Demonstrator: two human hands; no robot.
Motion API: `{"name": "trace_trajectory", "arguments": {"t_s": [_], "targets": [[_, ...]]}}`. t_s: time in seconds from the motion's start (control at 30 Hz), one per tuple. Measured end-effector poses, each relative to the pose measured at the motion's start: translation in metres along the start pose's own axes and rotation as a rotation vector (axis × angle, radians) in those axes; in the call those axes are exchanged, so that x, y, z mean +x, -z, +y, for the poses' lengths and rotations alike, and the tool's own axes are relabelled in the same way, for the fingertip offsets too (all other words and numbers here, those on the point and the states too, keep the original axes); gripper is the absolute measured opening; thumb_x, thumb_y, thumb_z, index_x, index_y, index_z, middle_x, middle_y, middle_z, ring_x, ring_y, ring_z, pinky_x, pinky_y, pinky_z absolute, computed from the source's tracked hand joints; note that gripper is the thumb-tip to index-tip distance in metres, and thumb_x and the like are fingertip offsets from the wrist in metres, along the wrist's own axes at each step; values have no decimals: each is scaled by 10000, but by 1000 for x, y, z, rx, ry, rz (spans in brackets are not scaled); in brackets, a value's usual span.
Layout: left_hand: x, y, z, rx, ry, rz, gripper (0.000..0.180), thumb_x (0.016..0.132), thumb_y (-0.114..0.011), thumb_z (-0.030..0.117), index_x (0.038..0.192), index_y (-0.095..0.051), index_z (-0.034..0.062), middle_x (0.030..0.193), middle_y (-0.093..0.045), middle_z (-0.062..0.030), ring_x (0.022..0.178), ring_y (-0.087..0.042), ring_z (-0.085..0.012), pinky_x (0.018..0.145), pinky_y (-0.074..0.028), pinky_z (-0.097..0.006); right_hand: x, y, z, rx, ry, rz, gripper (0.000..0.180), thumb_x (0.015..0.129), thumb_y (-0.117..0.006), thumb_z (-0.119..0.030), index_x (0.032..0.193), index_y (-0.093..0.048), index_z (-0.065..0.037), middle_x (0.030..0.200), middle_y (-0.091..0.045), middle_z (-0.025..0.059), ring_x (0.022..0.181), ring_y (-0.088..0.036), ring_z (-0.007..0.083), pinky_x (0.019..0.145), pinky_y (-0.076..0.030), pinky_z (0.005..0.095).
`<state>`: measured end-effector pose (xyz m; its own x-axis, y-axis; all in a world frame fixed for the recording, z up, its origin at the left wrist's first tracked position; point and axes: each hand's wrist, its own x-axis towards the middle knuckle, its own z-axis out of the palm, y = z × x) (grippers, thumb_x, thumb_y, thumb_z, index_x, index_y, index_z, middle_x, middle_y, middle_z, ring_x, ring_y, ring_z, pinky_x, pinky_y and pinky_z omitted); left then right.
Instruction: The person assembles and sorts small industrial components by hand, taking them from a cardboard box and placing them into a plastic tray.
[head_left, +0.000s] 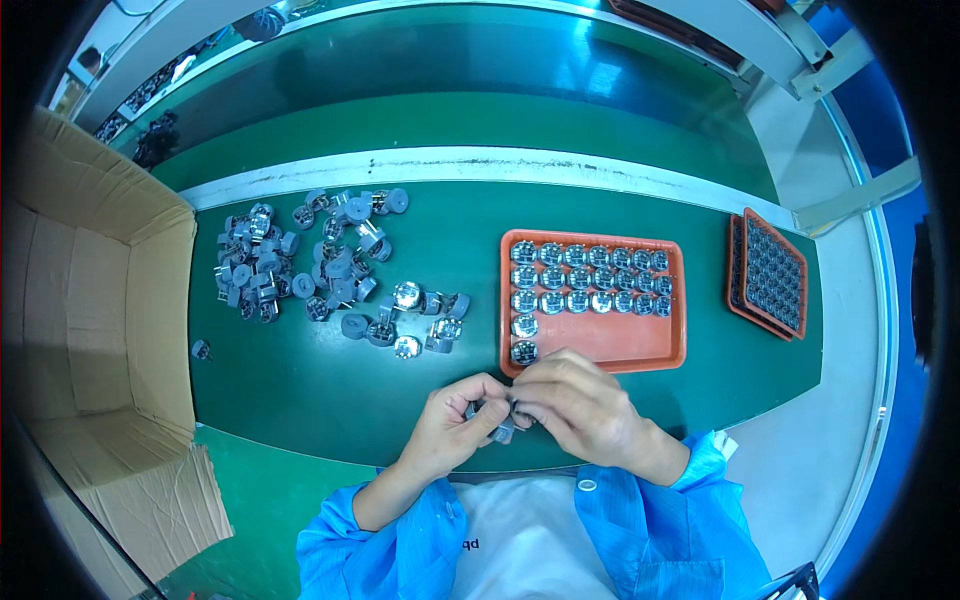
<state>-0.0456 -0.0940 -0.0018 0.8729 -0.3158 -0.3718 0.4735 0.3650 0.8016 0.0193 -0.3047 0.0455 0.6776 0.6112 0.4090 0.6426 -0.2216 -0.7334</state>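
Observation:
My left hand (452, 422) is closed around a few small round grey parts (503, 432), which show below its fingertips. The fingers of my right hand (578, 405) are pinched together right beside them, over the front edge of the table. Whatever sits between those fingertips is small, dark and mostly hidden. Just beyond my right hand lies an orange tray (610, 345) with rows of round parts (576, 277), their shiny faces up. Three rows run across its width, and two single parts (524, 338) stand in the left column below them.
Loose grey round parts (268, 262) lie heaped on the green table (440, 230) at left. One stray part (201, 349) is near the open cardboard box (90, 300). Stacked filled trays (768, 275) stand at right. A white rail (480, 160) borders the table's far side.

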Motion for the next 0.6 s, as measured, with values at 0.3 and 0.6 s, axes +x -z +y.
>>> {"name": "trace_trajectory", "arguments": {"t_s": [0.3, 0.6], "targets": [[5, -14, -4, 295, -181, -123, 225, 1091, -669, 235, 1206, -650, 42, 1035, -733, -6, 833, -650, -59, 693, -522, -237, -19, 5, -4, 254, -432, 84, 155, 883, -803, 43, 1018, -738, 4, 969, -718, 102, 802, -743, 157, 643, -606, 313], [12, -9, -7, 53, 86, -403, 246, 1110, -635, 293, 1148, -656, 51, 1028, -691, -15, 801, -585, -59, 674, -493, -218, 4, 38, 2, -76, 21, -167, 124, 848, -789, -12, 957, -730, -10, 870, -666, 105, 738, -688, 287, 646, -561, 423]]}}
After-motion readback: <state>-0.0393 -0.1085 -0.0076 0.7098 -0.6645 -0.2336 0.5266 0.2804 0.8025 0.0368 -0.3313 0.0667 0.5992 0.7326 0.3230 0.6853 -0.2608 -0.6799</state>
